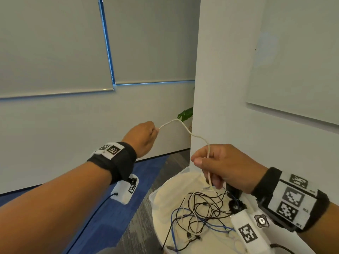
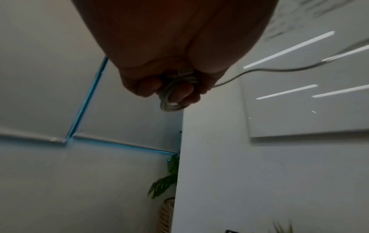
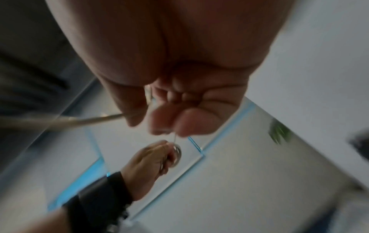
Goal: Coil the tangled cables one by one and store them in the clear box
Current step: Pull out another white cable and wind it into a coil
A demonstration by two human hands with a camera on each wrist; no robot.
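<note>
Several black, blue and white cables [image 1: 201, 211] lie tangled on the round table [image 1: 165, 195].

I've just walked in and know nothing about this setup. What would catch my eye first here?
Probably the white cable stretched in mid-air between two raised hands: the left hand grips a small coil of it, and the right hand pinches the slack nearer the table. Below the right hand, a tangle of black, blue and white cables sprawls on the round white table.
</note>
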